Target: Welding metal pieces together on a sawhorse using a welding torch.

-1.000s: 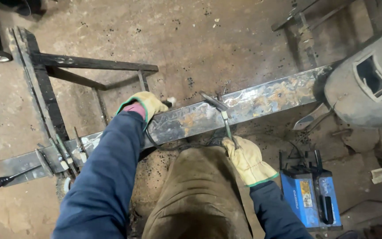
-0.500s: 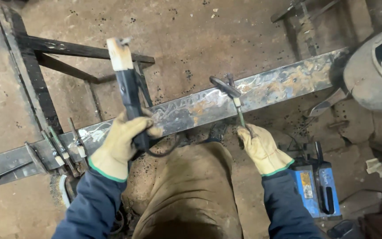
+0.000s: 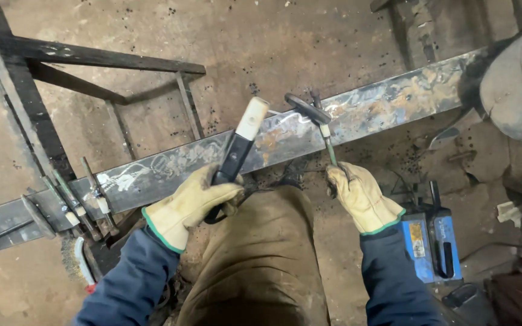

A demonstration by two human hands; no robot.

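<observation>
Gripping a dark tool with a pale end [image 3: 238,149], the left hand [image 3: 190,205] is closed around its handle, tilted lower over the steel bar [image 3: 394,102] than half a second ago, when it stood nearly upright. The right hand [image 3: 362,198], fingers clamped together, holds one chipping hammer [image 3: 315,118] whose head rests on the bar, roughly where it was before. Both hands wear tan gloves. Counts: one bar, two hand tools, one blue box [image 3: 433,241] on the floor right of the bar's near edge, one dark frame [image 3: 61,57] beyond the bar's left end, several rods [image 3: 70,202] clustered at that end.
</observation>
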